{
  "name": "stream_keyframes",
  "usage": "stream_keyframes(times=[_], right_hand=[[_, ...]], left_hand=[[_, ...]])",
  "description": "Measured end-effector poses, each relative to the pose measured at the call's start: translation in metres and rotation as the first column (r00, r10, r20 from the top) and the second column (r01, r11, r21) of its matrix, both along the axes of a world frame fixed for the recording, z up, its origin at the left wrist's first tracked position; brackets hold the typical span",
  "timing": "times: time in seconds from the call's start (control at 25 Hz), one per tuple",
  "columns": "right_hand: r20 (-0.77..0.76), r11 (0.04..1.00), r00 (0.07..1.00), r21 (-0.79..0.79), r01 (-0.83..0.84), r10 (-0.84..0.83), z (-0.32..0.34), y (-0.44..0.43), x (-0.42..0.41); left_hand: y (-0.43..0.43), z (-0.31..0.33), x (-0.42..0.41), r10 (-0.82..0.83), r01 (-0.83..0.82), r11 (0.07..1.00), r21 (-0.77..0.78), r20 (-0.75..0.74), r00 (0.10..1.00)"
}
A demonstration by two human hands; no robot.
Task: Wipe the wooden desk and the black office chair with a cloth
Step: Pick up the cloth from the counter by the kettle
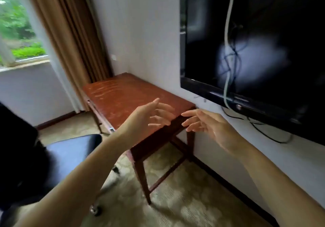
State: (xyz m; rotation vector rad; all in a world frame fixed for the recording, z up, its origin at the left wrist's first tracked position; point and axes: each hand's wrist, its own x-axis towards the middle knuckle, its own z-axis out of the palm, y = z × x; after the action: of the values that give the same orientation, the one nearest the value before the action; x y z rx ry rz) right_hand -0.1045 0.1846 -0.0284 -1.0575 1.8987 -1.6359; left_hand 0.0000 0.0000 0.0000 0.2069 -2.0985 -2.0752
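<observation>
Hands reach forward empty, fingers spread and relaxed: left hand point(151, 115) above the near end of the reddish-brown wooden desk point(121, 94), right hand point(209, 126) just beside its corner. No cloth shows, so wiping risks starting bare-handed. The black padded office chair point(70, 149) sits near the desk's left. A pale cable point(228, 54) dangling over the wall-mounted black television point(272, 33) could snag a sweeping arm.
</observation>
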Motion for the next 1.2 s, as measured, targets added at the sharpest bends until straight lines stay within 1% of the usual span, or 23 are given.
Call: stream_keyframes(times=[0.12, 0.2, 0.28, 0.36, 0.44, 0.56, 0.72, 0.88, 1.08, 1.12, 1.2], right_hand=[[-0.011, 0.993, 0.993, -0.018, 0.12, -0.121, -0.001, 0.054, -0.002], [-0.032, 0.972, 0.972, -0.035, 0.232, -0.233, -0.002, 0.111, 0.004], [-0.036, 0.944, 0.944, -0.046, 0.327, -0.329, -0.003, 0.165, 0.016], [-0.056, 0.906, 0.904, -0.038, 0.423, -0.424, 0.0, 0.216, 0.032], [-0.078, 0.853, 0.85, -0.035, 0.52, -0.521, 0.005, 0.283, 0.059], [-0.098, 0.774, 0.77, -0.021, 0.632, -0.631, 0.009, 0.38, 0.102], [-0.142, 0.65, 0.644, 0.01, 0.76, -0.751, 0.02, 0.516, 0.169], [-0.183, 0.503, 0.495, 0.004, 0.864, -0.849, 0.027, 0.623, 0.229], [-0.217, 0.284, 0.271, -0.029, 0.959, -0.938, 0.028, 0.738, 0.298], [-0.217, 0.248, 0.235, -0.035, 0.968, -0.947, 0.027, 0.755, 0.306], [-0.228, 0.142, 0.127, -0.05, 0.989, -0.965, 0.022, 0.8, 0.324]], left_hand=[[0.042, -0.003, -0.028, -0.155, 0.155, 0.988, -0.009, 0.016, 0.988], [0.091, -0.004, -0.045, -0.304, 0.305, 0.952, -0.008, 0.031, 0.952], [0.139, -0.003, -0.054, -0.4, 0.401, 0.916, -0.021, 0.035, 0.916], [0.187, 0.003, -0.058, -0.458, 0.458, 0.888, -0.041, 0.03, 0.889], [0.253, 0.01, -0.054, -0.524, 0.525, 0.85, -0.034, 0.035, 0.851], [0.354, 0.011, -0.036, -0.624, 0.623, 0.781, -0.027, -0.004, 0.782], [0.507, 0.011, 0.003, -0.752, 0.754, 0.657, -0.006, -0.069, 0.655], [0.628, 0.009, 0.034, -0.844, 0.847, 0.53, 0.046, -0.073, 0.532], [0.777, 0.012, 0.062, -0.951, 0.952, 0.298, 0.074, -0.063, 0.302], [0.801, 0.014, 0.065, -0.963, 0.964, 0.256, 0.07, -0.068, 0.261], [0.863, 0.016, 0.073, -0.986, 0.989, 0.143, 0.038, -0.076, 0.146]])
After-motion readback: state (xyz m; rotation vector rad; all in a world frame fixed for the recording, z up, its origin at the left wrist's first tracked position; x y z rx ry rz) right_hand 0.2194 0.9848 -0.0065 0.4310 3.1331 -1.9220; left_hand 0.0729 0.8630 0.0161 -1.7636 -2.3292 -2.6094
